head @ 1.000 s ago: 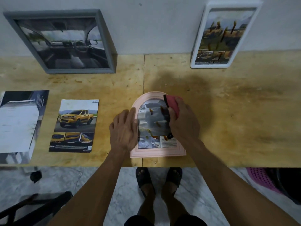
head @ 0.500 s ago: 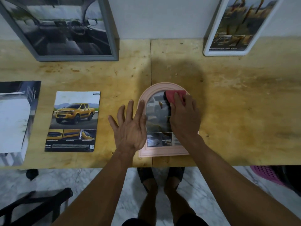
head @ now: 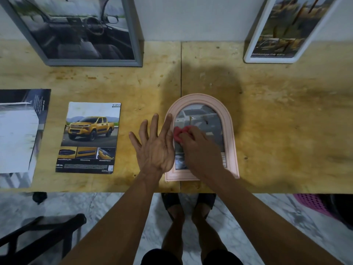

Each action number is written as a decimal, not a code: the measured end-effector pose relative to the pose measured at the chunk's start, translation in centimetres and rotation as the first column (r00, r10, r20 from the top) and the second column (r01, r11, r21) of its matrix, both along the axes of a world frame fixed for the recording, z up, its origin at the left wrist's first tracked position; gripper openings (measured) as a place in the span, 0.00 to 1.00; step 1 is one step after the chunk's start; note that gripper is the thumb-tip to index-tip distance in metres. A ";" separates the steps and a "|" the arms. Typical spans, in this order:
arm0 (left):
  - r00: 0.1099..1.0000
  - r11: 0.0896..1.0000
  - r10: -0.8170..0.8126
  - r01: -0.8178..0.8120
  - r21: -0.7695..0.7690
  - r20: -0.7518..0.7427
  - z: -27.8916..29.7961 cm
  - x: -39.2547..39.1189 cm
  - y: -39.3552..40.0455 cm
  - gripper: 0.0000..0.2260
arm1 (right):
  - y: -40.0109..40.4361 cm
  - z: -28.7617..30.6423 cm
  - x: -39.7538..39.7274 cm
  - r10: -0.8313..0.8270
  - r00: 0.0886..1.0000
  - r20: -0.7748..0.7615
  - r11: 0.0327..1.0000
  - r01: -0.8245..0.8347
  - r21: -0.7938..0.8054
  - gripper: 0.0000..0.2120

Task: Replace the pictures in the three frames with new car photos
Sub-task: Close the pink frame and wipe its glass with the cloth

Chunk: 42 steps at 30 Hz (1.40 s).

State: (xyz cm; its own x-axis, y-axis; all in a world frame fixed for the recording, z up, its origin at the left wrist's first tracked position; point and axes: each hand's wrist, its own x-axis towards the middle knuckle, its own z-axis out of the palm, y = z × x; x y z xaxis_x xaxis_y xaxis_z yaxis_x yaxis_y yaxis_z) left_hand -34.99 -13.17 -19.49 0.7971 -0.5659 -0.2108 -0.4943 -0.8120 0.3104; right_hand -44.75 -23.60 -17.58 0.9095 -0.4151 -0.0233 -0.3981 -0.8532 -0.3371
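A pink arched frame (head: 230, 131) lies flat near the table's front edge, with a car photo under its glass. My right hand (head: 198, 148) is closed on a red cloth (head: 179, 133) pressed against the left part of the glass. My left hand (head: 154, 148) rests flat with fingers spread, its edge on the frame's left rim. A grey frame (head: 137, 44) with a car-interior picture leans on the wall at back left. A white frame (head: 250, 54) with a yellowish car picture leans at back right.
A loose photo of a yellow pickup (head: 89, 137) lies left of my hands. Further left lies another printed sheet (head: 19, 134) at the table's edge. Below the wooden table (head: 286, 121) are my feet, a black chair (head: 38, 238) and a pink basket (head: 313, 203).
My right hand has slid the red cloth from the glass's upper right down to its left side. My left hand has opened out flat. The camera has moved closer.
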 end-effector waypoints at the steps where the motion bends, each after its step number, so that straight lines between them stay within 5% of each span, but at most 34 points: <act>1: 1.000 1.000 0.002 -0.002 -0.004 -0.003 0.0 0.0 0.0 0.21 | 0.4 0.1 -0.6 0.020 1.000 -0.022 1.000 -0.019 0.020 0.14; 9: 1.000 1.000 0.018 -0.018 -0.015 -0.009 0.1 -0.2 -0.1 0.21 | 0.2 3.0 -3.5 0.227 0.940 -0.254 0.964 -0.180 0.195 0.09; 11: 0.999 1.000 0.020 -0.020 -0.013 -0.025 0.1 -0.3 -0.2 0.21 | -1.9 4.9 -2.8 0.214 0.926 -0.311 0.917 -0.080 0.391 0.07; 14: 0.999 1.000 0.021 -0.021 -0.009 -0.036 0.3 -0.4 -0.2 0.22 | -5.9 6.2 -0.5 -0.053 0.980 -0.190 0.757 0.164 0.632 0.07; 16: 0.999 1.000 0.023 -0.023 -0.005 -0.030 0.4 -0.5 -0.3 0.22 | -8.2 5.3 1.4 -0.151 0.987 -0.053 0.881 0.159 0.446 0.05; 18: 0.999 1.000 0.021 -0.021 0.006 -0.030 0.5 -0.4 -0.2 0.22 | -8.9 3.4 2.4 -0.089 0.996 -0.027 0.991 0.091 0.099 0.08; 20: 0.999 1.000 0.022 -0.022 0.008 -0.036 0.5 -0.5 -0.3 0.22 | -8.5 2.1 2.5 -0.044 0.997 -0.071 0.994 0.036 -0.105 0.12; 24: 0.997 0.998 0.055 -0.056 -0.013 -0.051 0.5 -0.7 -0.5 0.21 | -6.8 0.4 1.2 -0.015 0.996 -0.084 0.969 -0.006 -0.248 0.23; 35: 0.992 0.991 0.122 -0.123 -0.043 -0.023 0.2 -1.7 -1.0 0.21 | -2.5 -0.1 -3.7 0.127 0.992 0.010 0.987 -0.125 -0.097 0.12; 42: 0.993 0.993 0.113 -0.114 -0.028 -0.031 0.4 -1.7 -1.1 0.21 | -5.2 5.2 -3.8 0.308 0.895 -0.322 0.903 -0.168 0.395 0.09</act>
